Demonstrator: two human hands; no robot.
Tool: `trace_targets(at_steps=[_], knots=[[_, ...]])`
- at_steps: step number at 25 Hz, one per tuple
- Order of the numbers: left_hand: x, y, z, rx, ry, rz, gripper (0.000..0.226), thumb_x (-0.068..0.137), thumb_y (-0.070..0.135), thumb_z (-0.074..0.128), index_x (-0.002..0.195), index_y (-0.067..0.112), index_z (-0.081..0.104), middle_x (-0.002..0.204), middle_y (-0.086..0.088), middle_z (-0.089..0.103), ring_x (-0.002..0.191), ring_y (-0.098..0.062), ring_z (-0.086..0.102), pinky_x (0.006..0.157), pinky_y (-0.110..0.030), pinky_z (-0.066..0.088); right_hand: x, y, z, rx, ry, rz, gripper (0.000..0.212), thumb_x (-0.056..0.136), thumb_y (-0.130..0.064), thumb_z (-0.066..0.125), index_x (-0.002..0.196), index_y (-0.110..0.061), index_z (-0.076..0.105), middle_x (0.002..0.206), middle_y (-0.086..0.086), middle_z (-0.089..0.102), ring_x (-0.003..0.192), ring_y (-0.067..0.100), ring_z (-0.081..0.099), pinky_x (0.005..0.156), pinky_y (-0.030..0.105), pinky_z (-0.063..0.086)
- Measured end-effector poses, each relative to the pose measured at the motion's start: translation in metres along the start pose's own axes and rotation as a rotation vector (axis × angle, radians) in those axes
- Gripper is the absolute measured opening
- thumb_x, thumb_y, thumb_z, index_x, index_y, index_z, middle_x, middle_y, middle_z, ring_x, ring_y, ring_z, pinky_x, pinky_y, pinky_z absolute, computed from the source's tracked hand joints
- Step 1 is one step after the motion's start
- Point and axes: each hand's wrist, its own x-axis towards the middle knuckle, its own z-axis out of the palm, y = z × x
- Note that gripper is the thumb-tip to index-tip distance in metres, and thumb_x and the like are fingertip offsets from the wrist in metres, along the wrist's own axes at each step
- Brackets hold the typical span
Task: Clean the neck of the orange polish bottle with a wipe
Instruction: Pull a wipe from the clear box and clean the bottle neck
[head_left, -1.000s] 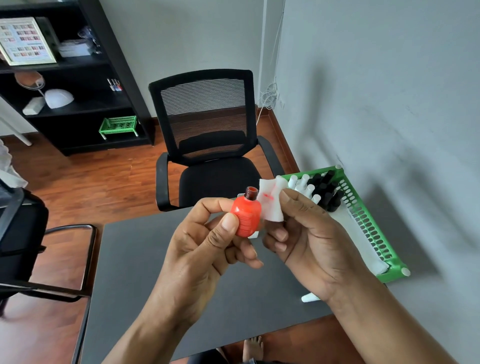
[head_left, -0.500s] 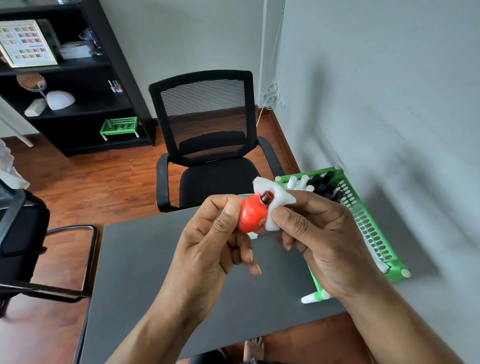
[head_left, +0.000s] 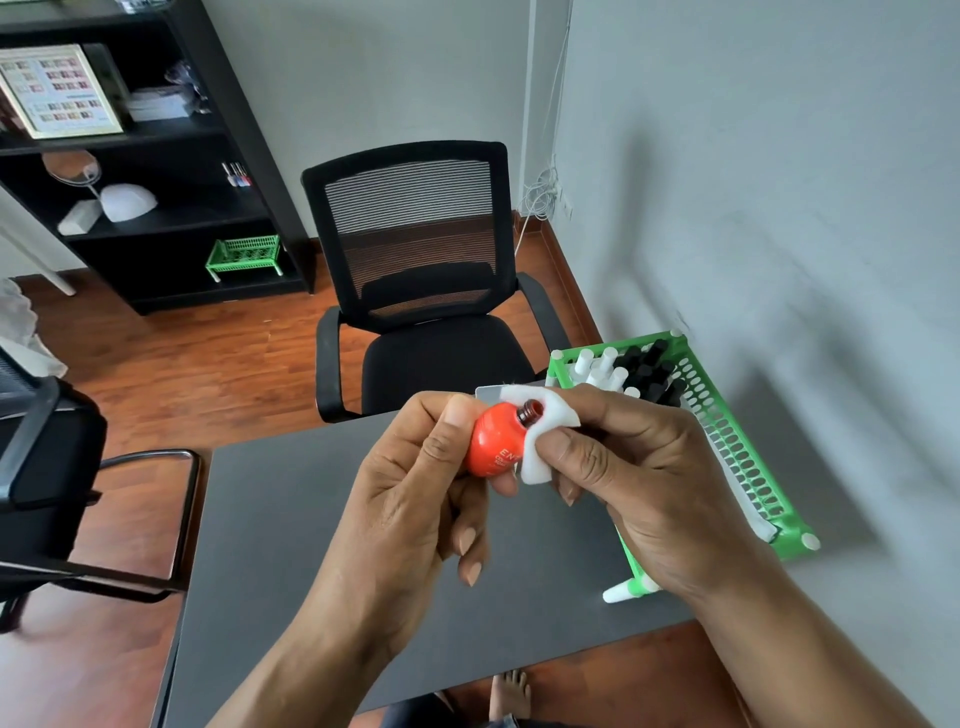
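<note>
My left hand (head_left: 410, 499) grips the round orange polish bottle (head_left: 493, 441) between thumb and fingers, above the dark grey table (head_left: 291, 545). The bottle is uncapped and tilted, its dark open neck (head_left: 530, 413) pointing up and to the right. My right hand (head_left: 639, 478) holds a white wipe (head_left: 540, 457) folded around the right side of the neck, with the thumb pressing the wipe against the bottle's shoulder. The wipe touches the neck; the far side of the neck is hidden by it.
A green plastic basket (head_left: 748, 467) with several black-capped and white-capped bottles stands on the table's right side by the grey wall. A black mesh office chair (head_left: 421, 291) faces the table's far edge. Another chair (head_left: 47, 467) is at the left. A black shelf unit (head_left: 156, 156) stands at the back.
The bottle stood upright with the wipe held beside it; it has tilted right and the wipe has closed around its neck. Both hands have stayed in about the same place.
</note>
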Motion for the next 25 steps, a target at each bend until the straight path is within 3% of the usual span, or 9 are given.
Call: trace_targets(at_steps=[4, 12, 17, 21, 25], knots=[[-0.006, 0.000, -0.002, -0.006, -0.009, -0.009, 0.040, 0.104, 0.040, 0.050, 0.110, 0.004, 0.067, 0.087, -0.017, 0.070, 0.041, -0.010, 0.040, 0.040, -0.022, 0.042, -0.004, -0.001, 0.006, -0.024, 0.060, -0.017, 0.016, 0.090, -0.025, 0.071, 0.103, -0.019, 0.080, 0.077, -0.015, 0.070, 0.066, 0.005, 0.061, 0.062, 0.018, 0.052], [-0.012, 0.000, -0.002, 0.032, 0.024, 0.057, 0.039, 0.096, 0.047, 0.059, 0.104, 0.010, 0.069, 0.080, -0.014, 0.071, 0.038, -0.007, 0.040, 0.038, -0.018, 0.041, -0.011, -0.009, 0.011, -0.071, 0.026, -0.087, 0.021, 0.092, -0.015, 0.073, 0.112, -0.014, 0.077, 0.079, -0.020, 0.068, 0.074, 0.000, 0.066, 0.068, 0.012, 0.052], [-0.011, 0.005, -0.001, 0.025, 0.017, 0.007, 0.043, 0.094, 0.049, 0.060, 0.097, 0.006, 0.067, 0.075, -0.016, 0.069, 0.036, -0.006, 0.038, 0.036, -0.017, 0.040, -0.007, -0.013, 0.008, -0.108, -0.014, -0.164, 0.026, 0.094, -0.011, 0.072, 0.118, -0.003, 0.076, 0.084, -0.013, 0.067, 0.075, 0.001, 0.064, 0.070, 0.010, 0.050], [-0.011, 0.007, 0.000, -0.012, 0.007, -0.061, 0.054, 0.098, 0.053, 0.063, 0.111, 0.001, 0.065, 0.077, -0.016, 0.068, 0.035, -0.007, 0.038, 0.035, -0.018, 0.040, -0.003, -0.008, 0.009, -0.131, 0.043, -0.167, 0.020, 0.091, -0.018, 0.069, 0.109, -0.012, 0.077, 0.080, -0.019, 0.066, 0.073, 0.001, 0.064, 0.067, 0.009, 0.050], [-0.013, 0.008, -0.006, 0.018, -0.072, -0.061, 0.038, 0.091, 0.035, 0.073, 0.119, 0.010, 0.068, 0.088, -0.016, 0.070, 0.038, -0.010, 0.040, 0.039, -0.020, 0.042, -0.001, -0.001, 0.009, -0.143, 0.117, -0.148, 0.013, 0.093, -0.022, 0.068, 0.101, -0.025, 0.078, 0.073, -0.018, 0.065, 0.066, 0.003, 0.060, 0.064, 0.012, 0.049]])
